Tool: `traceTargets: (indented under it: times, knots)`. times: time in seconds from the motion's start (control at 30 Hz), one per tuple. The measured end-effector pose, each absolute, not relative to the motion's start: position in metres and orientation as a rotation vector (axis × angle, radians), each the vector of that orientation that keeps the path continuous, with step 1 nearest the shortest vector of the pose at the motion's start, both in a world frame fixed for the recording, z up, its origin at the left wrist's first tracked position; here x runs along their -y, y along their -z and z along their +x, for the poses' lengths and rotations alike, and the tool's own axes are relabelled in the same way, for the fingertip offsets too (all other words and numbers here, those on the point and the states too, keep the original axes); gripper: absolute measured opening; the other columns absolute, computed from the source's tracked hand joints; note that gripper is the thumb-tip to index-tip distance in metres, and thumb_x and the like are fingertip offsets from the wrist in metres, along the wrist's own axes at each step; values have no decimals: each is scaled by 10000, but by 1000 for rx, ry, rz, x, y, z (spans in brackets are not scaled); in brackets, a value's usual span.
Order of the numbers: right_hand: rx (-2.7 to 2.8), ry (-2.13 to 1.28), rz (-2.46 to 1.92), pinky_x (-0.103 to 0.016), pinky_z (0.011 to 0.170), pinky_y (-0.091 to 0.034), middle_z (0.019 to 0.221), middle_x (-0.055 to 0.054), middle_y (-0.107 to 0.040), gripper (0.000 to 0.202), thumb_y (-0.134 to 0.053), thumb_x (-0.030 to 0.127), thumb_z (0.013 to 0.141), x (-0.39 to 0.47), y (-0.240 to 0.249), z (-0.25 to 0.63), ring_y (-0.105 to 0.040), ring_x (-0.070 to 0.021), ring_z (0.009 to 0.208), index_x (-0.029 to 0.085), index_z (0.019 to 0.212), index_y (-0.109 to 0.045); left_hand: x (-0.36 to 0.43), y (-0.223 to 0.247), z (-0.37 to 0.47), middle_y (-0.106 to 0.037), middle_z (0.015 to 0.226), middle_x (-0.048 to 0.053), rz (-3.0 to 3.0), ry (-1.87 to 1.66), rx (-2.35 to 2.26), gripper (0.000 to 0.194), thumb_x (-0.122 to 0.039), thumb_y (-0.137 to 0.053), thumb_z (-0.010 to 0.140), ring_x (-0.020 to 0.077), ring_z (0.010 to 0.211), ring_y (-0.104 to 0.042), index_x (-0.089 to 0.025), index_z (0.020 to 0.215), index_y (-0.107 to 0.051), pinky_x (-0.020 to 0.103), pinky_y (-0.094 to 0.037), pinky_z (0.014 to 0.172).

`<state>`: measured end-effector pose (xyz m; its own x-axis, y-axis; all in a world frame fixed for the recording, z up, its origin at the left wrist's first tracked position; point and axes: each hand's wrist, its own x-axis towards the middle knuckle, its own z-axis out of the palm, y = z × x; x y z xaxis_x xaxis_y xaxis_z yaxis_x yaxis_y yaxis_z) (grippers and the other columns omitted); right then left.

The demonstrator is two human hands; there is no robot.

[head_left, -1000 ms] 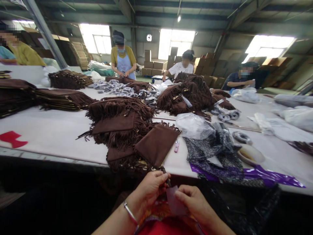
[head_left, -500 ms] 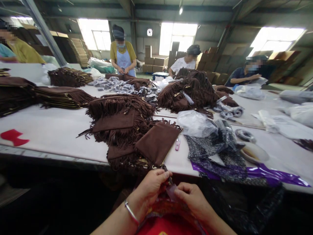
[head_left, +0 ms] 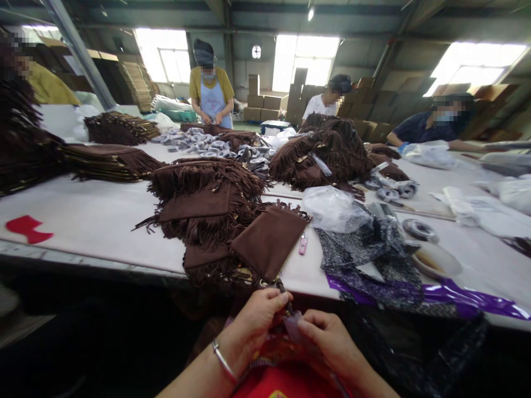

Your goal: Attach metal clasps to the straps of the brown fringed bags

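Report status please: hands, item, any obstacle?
Left hand and right hand pinch a purple tag at the brown pouch zipper. Nothing between them.

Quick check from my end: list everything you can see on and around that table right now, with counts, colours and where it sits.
Fringed pouches: many, brown, heaped mid-table, stacked at left and far side.
Flat pouch: one, brown, at near edge, above the hands.
Small tag: one, mauve, pinched between both hands.
Snips: one, pink, right of the flat pouch.
Plastic bag: one, clear, centre-right.
Patterned fabric: one heap, black-white, right of the snips.
Purple film: one strip, near right edge.
Red scrap: one, left on the table.
Cardboard boxes: many, tan, by the back wall.
Co-workers: four, at the far side.
Left hand: bangle on wrist, holds the tag.
Right hand: holds the tag.
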<state>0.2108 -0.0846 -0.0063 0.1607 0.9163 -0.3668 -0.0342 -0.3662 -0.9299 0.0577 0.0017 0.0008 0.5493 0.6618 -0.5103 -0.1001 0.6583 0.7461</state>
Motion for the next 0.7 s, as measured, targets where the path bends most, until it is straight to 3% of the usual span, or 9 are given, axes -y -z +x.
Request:
traceTargets:
  times: [0.23, 0.5, 0.7]
  knots:
    - [830, -1356, -1555, -248, 494, -379, 550, -16, -597, 353, -758, 475, 660, 90, 4, 210, -485, -142, 518, 140, 581, -676, -2, 8, 58, -540, 606, -34, 747, -513, -888, 338, -428, -795, 653, 84, 508, -412, -143, 737, -633, 239, -249, 493]
    - [848, -1283, -1653, -251, 541, -386, 601, -31, -638, 333, -725, 451, 696, 87, 9, 208, -507, -151, 570, 123, 642, -717, -3, 8, 59, -509, 590, -47, 747, -532, -882, 364, -446, -808, 647, 72, 510, -384, -136, 746, -644, 221, -280, 514]
    - [802, -1287, -1631, -245, 511, -376, 586, -32, -641, 386, -747, 507, 688, 89, 11, 205, -504, -148, 546, 122, 664, -729, -1, 1, 59, -540, 615, -30, 747, -532, -931, 378, -460, -800, 632, 82, 544, -443, -137, 752, -643, 207, -327, 534]
